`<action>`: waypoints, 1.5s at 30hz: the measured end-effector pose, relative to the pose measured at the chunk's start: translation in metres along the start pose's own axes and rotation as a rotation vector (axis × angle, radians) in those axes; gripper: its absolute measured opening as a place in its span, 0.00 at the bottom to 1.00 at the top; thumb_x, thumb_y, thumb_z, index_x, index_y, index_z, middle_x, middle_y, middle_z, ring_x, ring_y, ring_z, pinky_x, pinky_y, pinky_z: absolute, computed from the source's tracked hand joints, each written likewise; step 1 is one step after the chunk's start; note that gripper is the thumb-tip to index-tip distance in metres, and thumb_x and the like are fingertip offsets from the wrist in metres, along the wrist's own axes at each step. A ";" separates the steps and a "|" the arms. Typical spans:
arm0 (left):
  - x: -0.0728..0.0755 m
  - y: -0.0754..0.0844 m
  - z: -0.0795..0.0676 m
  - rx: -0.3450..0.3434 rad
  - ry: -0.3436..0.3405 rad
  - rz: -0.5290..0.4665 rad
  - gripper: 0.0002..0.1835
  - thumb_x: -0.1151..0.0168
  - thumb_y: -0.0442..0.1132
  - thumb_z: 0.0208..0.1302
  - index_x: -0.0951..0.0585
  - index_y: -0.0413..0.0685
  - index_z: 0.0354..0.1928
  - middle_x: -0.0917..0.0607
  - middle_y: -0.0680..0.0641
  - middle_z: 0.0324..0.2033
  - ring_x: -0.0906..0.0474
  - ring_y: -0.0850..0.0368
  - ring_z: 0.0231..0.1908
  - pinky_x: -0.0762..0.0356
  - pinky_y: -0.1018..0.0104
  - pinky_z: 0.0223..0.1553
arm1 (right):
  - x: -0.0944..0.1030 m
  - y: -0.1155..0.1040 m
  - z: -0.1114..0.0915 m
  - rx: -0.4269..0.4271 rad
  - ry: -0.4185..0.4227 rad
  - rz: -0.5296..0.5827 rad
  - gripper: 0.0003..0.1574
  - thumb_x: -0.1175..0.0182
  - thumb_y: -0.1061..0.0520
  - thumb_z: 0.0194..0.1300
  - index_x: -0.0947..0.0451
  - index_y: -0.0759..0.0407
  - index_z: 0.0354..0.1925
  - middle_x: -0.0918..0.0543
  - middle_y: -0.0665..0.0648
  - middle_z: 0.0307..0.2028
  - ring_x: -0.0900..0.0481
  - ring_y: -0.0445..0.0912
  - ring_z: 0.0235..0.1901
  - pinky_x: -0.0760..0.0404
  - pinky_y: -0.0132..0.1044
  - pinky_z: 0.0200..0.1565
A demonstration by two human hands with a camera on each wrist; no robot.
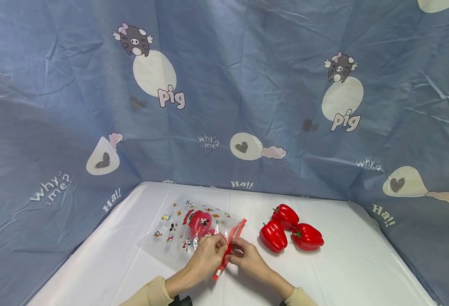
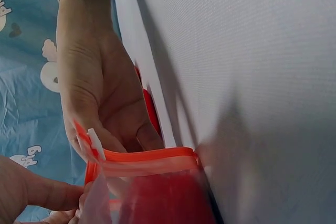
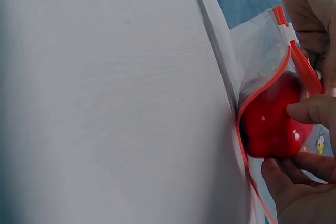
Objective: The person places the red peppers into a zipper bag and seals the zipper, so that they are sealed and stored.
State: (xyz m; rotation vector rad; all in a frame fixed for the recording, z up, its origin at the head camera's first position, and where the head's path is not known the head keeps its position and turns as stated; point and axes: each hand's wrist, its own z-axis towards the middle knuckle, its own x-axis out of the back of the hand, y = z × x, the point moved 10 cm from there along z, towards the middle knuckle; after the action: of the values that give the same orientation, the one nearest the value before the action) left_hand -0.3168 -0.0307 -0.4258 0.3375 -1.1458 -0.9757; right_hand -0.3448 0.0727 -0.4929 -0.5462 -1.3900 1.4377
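Observation:
A clear zip bag [image 1: 159,238] with small cartoon prints and a red zip strip [image 2: 142,156] lies on the table, its mouth toward the right. Through the plastic shows a red bell pepper [image 3: 270,124]. My left hand [image 1: 207,253] pinches the strip along the bag's mouth. Close by sits the white slider [image 3: 287,33], near one end of the strip. My right hand [image 1: 249,259] is at the mouth, thumb and fingers apart. In the right wrist view its thumb [image 3: 312,111] overlaps the pepper, with the other fingers below it.
Right of the hands, a bell pepper [image 1: 273,236] lies beside two more red ones, one bell pepper [image 1: 285,217] behind and another bell pepper [image 1: 307,237] to the right. A white cloth covers the table [image 1: 346,263]. Blue printed fabric [image 1: 224,106] hangs behind and at both sides.

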 end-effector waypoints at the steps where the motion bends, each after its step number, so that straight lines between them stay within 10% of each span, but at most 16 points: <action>1: 0.000 0.000 0.000 0.001 0.001 -0.002 0.05 0.40 0.27 0.55 0.20 0.44 0.26 0.20 0.55 0.18 0.31 0.72 0.20 0.31 0.76 0.22 | -0.001 0.000 0.001 0.002 -0.001 -0.008 0.24 0.35 0.62 0.59 0.25 0.65 0.54 0.21 0.63 0.52 0.21 0.50 0.55 0.23 0.36 0.55; 10: 0.000 -0.001 0.000 0.007 0.011 0.021 0.05 0.39 0.28 0.54 0.21 0.46 0.27 0.20 0.55 0.19 0.30 0.72 0.21 0.30 0.76 0.23 | -0.008 0.001 0.007 0.002 0.010 -0.026 0.19 0.34 0.62 0.59 0.23 0.62 0.49 0.18 0.60 0.48 0.20 0.37 0.48 0.21 0.32 0.51; 23: -0.001 -0.002 0.000 0.014 0.000 0.020 0.05 0.40 0.28 0.53 0.21 0.47 0.26 0.21 0.56 0.19 0.31 0.72 0.21 0.31 0.76 0.24 | -0.009 -0.039 -0.002 -0.008 0.027 -0.039 0.16 0.34 0.64 0.58 0.23 0.69 0.44 0.17 0.66 0.44 0.18 0.47 0.46 0.19 0.42 0.50; 35: -0.003 -0.001 0.000 -0.006 -0.007 0.004 0.04 0.40 0.28 0.56 0.20 0.42 0.27 0.20 0.53 0.19 0.32 0.73 0.20 0.31 0.76 0.22 | 0.009 -0.003 -0.001 -0.066 0.046 -0.016 0.28 0.33 0.64 0.57 0.27 0.72 0.54 0.19 0.67 0.48 0.19 0.59 0.50 0.20 0.42 0.51; 45: -0.002 -0.002 0.000 0.007 -0.003 0.006 0.04 0.40 0.28 0.56 0.19 0.42 0.27 0.21 0.53 0.18 0.33 0.72 0.19 0.32 0.75 0.21 | 0.030 -0.016 -0.011 -0.041 0.043 0.013 0.31 0.35 0.67 0.57 0.31 0.78 0.57 0.23 0.75 0.52 0.24 0.67 0.54 0.22 0.43 0.53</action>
State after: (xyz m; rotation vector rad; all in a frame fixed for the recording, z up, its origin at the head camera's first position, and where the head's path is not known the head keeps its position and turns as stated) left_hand -0.3175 -0.0304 -0.4286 0.3380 -1.1522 -0.9676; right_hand -0.3414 0.1008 -0.4713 -0.6097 -1.3869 1.4027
